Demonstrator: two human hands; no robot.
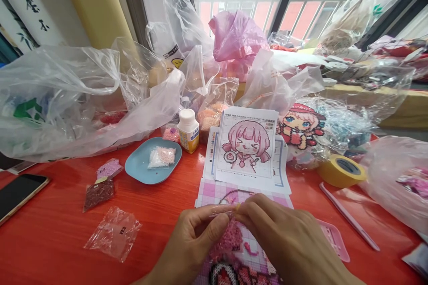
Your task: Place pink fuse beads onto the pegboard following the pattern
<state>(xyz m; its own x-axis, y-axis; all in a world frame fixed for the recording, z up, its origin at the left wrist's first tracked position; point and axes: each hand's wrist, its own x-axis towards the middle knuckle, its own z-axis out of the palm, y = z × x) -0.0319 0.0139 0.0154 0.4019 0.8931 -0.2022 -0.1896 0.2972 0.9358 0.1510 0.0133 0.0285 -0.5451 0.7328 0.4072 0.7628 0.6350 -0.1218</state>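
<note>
My left hand point(194, 238) and my right hand point(281, 231) are together above the bead board point(209, 193). Both sets of fingers are closed, pinching the top edge of a small clear bag of pink beads point(229, 238) that hangs below them. Partly built beadwork point(230, 274) in pink, black and red lies on the board under my hands. Behind the board rests a printed pattern sheet point(245, 147) with a pink-haired figure. To the right, partly covered by my right hand, is a pink tray point(336, 240) with beads.
On the left are a phone point(23, 196), an empty clear bag point(115, 234), small bead bags point(98, 193) and a blue plate point(133, 167). A white bottle point(188, 130) stands behind. Yellow tape point(341, 171) and a pink pen point(349, 216) lie right. Plastic bags point(76, 98) line the back.
</note>
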